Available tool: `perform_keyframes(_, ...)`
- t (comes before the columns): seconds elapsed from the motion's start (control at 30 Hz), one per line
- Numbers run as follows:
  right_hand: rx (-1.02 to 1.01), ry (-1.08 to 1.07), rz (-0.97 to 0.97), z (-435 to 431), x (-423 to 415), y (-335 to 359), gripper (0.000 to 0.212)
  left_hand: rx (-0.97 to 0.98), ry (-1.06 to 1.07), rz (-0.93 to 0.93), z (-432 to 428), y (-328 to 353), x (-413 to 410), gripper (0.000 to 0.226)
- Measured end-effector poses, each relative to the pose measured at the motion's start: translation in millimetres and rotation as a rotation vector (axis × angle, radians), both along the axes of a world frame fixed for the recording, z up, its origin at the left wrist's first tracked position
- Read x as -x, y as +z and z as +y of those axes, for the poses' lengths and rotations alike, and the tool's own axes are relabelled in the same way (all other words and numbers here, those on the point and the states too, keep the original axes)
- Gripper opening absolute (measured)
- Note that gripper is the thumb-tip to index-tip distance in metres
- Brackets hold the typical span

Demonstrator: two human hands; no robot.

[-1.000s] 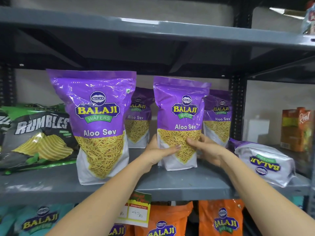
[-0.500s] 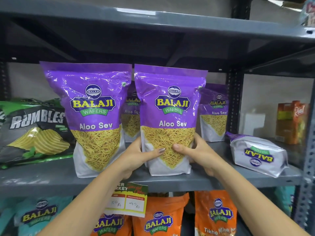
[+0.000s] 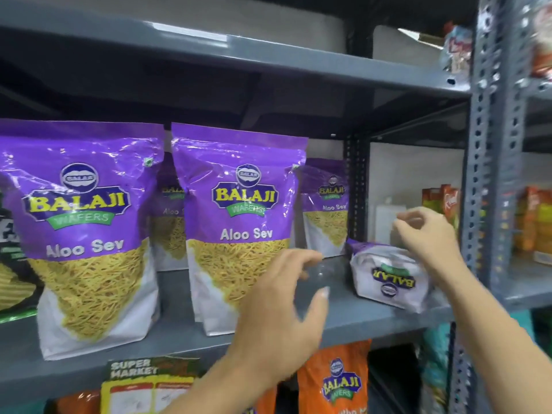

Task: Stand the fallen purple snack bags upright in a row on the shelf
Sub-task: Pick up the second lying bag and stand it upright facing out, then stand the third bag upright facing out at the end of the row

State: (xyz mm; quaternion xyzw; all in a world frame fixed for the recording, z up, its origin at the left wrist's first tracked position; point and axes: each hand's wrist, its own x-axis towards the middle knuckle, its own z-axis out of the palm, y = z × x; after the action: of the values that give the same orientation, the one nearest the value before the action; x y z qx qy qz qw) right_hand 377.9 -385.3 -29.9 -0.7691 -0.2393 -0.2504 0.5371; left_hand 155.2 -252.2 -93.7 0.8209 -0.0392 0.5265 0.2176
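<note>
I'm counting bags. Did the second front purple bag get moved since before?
Yes. The second front bag came forward to the shelf front edge, level with the first front bag.

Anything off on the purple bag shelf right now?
Yes: one purple bag lies on its side at the right end of the shelf, logo upside down, while the others stand upright. The right hand hovers above it, open; the left hand is empty.

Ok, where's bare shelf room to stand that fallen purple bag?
Bare shelf lies between the second front bag and the fallen bag, in front of the rear right bag. Left of there, upright bags crowd the shelf.
</note>
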Motion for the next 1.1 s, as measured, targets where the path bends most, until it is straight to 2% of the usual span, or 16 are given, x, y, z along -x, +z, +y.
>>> perform_keyframes(0.03,0.091,-0.045,0.060,-7,-15,3,0.030,0.086,-0.012,0.115,-4,10,-21,0.034)
perform_keyframes(0.1,0.224,0.015,0.270,-8,-39,1,0.049,0.309,-0.041,0.350,-7,25,-68,0.035)
perform_keyframes(0.2,0.241,0.196,0.635,-6,-58,-6,0.079,0.704,-0.079,0.644,-10,42,-133,0.051)
perform_keyframes(0.27,0.175,0.190,0.700,-5,-73,-15,0.084,0.917,-0.124,0.788,-12,47,-160,0.071)
perform_keyframes(0.37,0.038,0.127,0.725,-10,-91,-25,0.074,1.046,-0.187,0.838,-16,49,-187,0.071)
perform_keyframes(0.47,0.035,0.109,0.688,-9,-88,-28,0.054,1.031,-0.221,0.841,-19,47,-194,0.062)
perform_keyframes(0.6,-0.132,0.099,0.560,-7,-92,-23,0.066,0.950,-0.223,0.756,-17,44,-200,0.060)
perform_keyframes(0.7,-0.241,0.162,0.425,-3,-89,-20,0.063,0.885,-0.169,0.645,-14,43,-195,0.062)
perform_keyframes(0.83,-0.277,0.249,0.203,11,-79,-9,0.066,0.865,-0.142,0.462,-5,42,-191,0.055)
perform_keyframes(0.9,-0.260,0.298,0.104,22,-74,-9,0.067,0.782,-0.042,0.402,-2,40,-188,0.062)
perform_keyframes(1.0,-0.223,0.377,0.004,37,-68,-13,0.064,0.629,0.134,0.342,5,33,-188,0.084)
perform_keyframes(1.1,-0.218,0.450,-0.050,46,-70,-21,0.061,0.575,0.196,0.294,12,27,-187,0.097)
